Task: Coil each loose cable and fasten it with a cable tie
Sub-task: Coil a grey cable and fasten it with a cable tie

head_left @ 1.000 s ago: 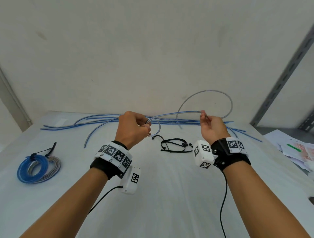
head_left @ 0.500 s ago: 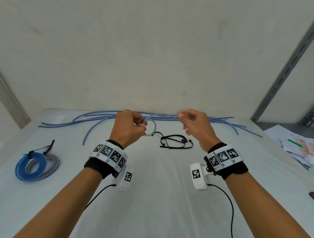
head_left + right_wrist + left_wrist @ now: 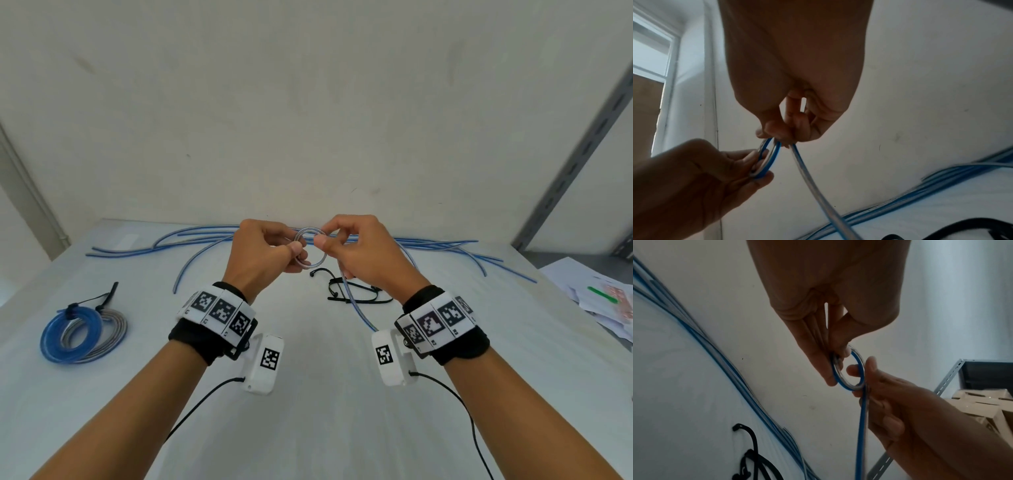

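Up above a pale white counter (image 3: 308, 411), my left hand (image 3: 260, 253) pinches one side of a small coil (image 3: 310, 251) of blue-and-clear cable between thumb and fingers, while my right hand (image 3: 363, 253) pinches the opposite side and the tail (image 3: 356, 308) that runs down from it toward my right wrist. Both grips are pressed tight on the cable, held clear of the counter.

Beyond the grip, loose blue cables (image 3: 445, 245) lie strung along the counter's far edge against a plain off-white wall (image 3: 308, 102). Just below and past the coil, black cable ties (image 3: 346, 291) lie in a tangle. Well off to the left of my left hand sit two finished coils (image 3: 82, 334), one blue, one grey, each bound with a black tie. To the right of my right hand, papers (image 3: 596, 294) with a green mark lie at the counter's edge, and a grey slotted metal upright (image 3: 582, 137) rises beside the wall.

Black-and-white square code markers run around both wristbands (image 3: 219, 310); small print beneath them is too fine to read.
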